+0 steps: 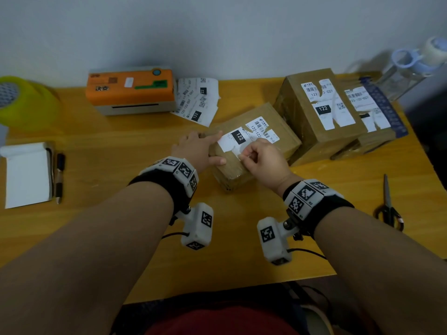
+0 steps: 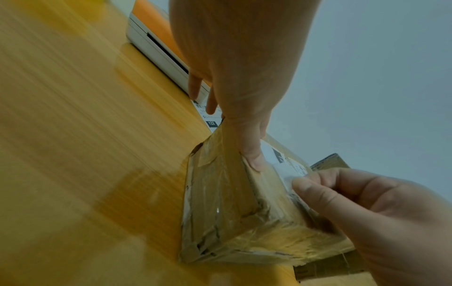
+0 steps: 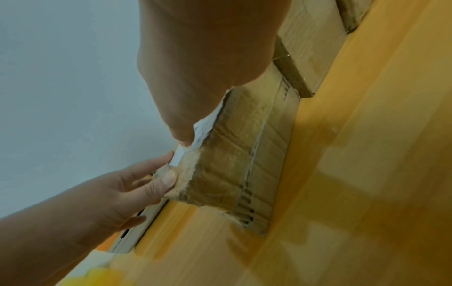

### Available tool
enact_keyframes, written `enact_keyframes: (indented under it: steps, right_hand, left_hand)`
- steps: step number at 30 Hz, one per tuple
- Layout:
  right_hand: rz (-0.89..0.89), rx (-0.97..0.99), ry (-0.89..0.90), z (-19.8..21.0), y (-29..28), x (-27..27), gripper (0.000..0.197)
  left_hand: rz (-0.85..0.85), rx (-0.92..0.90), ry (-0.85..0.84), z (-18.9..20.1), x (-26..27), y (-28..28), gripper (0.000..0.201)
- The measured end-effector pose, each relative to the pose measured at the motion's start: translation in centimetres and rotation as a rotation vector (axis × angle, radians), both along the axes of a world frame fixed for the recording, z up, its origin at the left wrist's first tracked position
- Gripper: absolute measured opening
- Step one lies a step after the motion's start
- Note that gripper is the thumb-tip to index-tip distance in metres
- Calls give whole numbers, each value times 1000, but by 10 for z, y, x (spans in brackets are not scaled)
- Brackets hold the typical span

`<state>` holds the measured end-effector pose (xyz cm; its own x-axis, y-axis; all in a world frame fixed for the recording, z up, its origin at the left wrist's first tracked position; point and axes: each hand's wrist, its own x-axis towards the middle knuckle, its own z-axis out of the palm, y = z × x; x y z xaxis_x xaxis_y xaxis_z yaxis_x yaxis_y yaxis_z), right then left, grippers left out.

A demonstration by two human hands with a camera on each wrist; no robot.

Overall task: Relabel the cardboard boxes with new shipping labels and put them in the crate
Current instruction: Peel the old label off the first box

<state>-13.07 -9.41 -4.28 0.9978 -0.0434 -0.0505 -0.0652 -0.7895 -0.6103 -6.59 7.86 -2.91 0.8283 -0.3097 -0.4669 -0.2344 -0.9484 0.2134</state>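
A small taped cardboard box (image 1: 232, 175) sits mid-table, with a torn white "122" label (image 1: 238, 139) on its top. My left hand (image 1: 203, 148) rests on the box's left end, fingers straight along the top and thumb pressing the near edge (image 2: 253, 158). My right hand (image 1: 249, 155) pinches the label's near edge between thumb and forefinger, and that edge lifts off the cardboard (image 3: 203, 129). A larger box (image 1: 321, 110) and a third box (image 1: 372, 117), both with torn labels, stand at the right rear. Fresh labels (image 1: 196, 97) lie beside the orange printer (image 1: 131, 89). No crate is in view.
A yellow-green tape roll (image 1: 24, 100) sits at the far left. A white notepad (image 1: 27, 172) lies in front of it with a pen (image 1: 59, 175) alongside. Scissors (image 1: 389, 206) lie near the right edge. A clear water bottle (image 1: 411, 66) stands at the back right.
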Motion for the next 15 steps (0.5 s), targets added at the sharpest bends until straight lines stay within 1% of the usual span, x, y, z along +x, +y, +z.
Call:
enact_keyframes:
  steps: [6,9,13,15]
  right_hand:
    - [-41,43,11,0,-10,1,10]
    - [-68,68,17,2,-17,2,13]
    - [-215,85,-22,7,-41,1,11]
    - [-256,71,-33,9,-55,-3,10]
  left_hand:
    - [1,8,15,2,0,-1,75]
    - [-3,6,23,3,1,-1,75]
    - [-4,2,17,4,1,-2,75]
    - [-4,2,11,5,2,-3,76]
